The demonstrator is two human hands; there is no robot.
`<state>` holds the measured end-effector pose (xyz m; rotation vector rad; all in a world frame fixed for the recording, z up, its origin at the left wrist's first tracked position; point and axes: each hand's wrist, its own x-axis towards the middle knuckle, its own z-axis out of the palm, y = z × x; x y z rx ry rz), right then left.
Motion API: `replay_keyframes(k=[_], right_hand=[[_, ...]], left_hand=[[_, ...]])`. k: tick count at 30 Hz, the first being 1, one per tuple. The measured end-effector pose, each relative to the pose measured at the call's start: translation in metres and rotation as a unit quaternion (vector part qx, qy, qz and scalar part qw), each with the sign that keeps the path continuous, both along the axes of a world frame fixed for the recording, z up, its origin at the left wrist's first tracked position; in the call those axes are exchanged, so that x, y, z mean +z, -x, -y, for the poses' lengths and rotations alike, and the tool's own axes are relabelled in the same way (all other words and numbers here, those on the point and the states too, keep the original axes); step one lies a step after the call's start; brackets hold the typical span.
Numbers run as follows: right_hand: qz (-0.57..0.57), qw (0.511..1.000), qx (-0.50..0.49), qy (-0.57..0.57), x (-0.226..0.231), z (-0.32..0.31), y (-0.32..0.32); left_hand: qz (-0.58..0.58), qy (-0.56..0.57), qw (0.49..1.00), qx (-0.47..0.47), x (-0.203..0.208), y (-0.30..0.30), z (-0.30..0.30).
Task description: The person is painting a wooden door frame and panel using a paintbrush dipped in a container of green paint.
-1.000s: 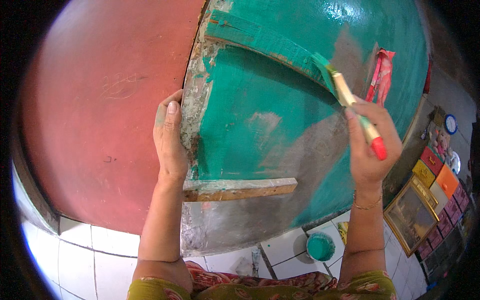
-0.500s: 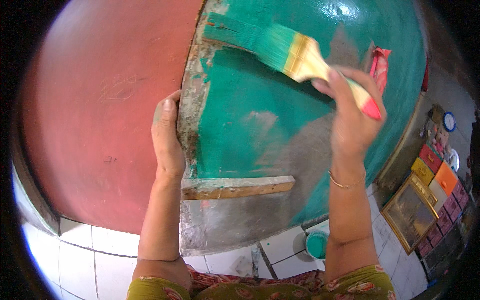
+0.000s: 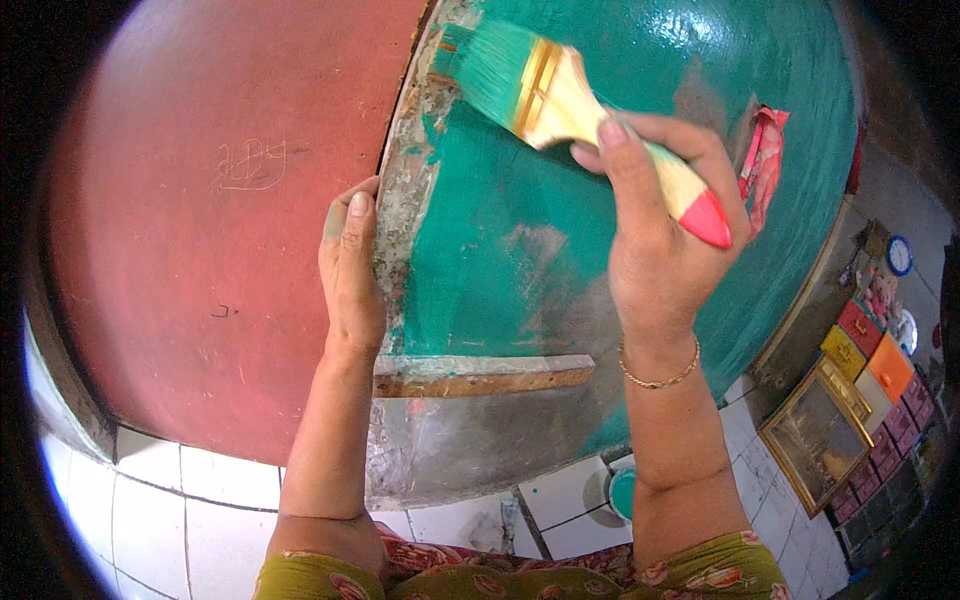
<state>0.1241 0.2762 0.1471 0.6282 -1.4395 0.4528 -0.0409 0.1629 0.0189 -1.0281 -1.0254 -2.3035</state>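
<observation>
In my right hand (image 3: pixel 665 200) is a paintbrush (image 3: pixel 560 100) with a pale wooden handle, a red tip and a gold-coloured band. Its green bristles press against the upper left border of a green-painted wall (image 3: pixel 500 190), beside a bare grey strip (image 3: pixel 405 215). Thin, greyish patches show through the paint. My left hand (image 3: pixel 352 260) is closed round the edge of a red-brown door panel (image 3: pixel 200 250), thumb on its face; the other fingers are mostly hidden. Some green paint marks that hand.
A ledge with a wooden front (image 3: pixel 480 380) juts from the wall, above unpainted grey. A tub of green paint (image 3: pixel 622 492) stands on white floor tiles (image 3: pixel 230 530), partly behind my right forearm. Pink plastic (image 3: pixel 765 165) hangs at right. A gold-framed picture (image 3: pixel 818 435) leans by coloured drawers (image 3: pixel 888 365).
My right hand has carried the brush left and slightly up along the wall, to the grey strip. My left hand keeps its hold on the panel edge; the whole view has shifted slightly.
</observation>
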Motion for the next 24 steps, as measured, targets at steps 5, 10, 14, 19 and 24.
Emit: replay_keyframes(k=[5, 10, 14, 19, 24], right_hand=[[0.002, 0.997, 0.067, 0.023, -0.003, 0.009, -0.020], [-0.032, 0.997, 0.004, -0.065, 0.003, 0.028, -0.001], [-0.003, 0.998, 0.015, -0.064, -0.017, 0.016, 0.007], [-0.003, 0.998, 0.041, -0.046, -0.009, 0.019, -0.012], [-0.065, 0.990, -0.045, -0.121, 0.000, 0.031, 0.006]], left_hand=[[0.010, -0.029, 1.000, -0.005, 0.000, -0.007, 0.000], [0.002, -0.051, 0.998, -0.047, 0.002, -0.006, -0.004], [0.023, -0.040, 0.999, -0.026, -0.001, -0.007, -0.003], [0.007, -0.032, 0.999, 0.004, -0.002, -0.007, 0.000], [0.000, -0.029, 1.000, 0.013, 0.003, -0.007, -0.002]])
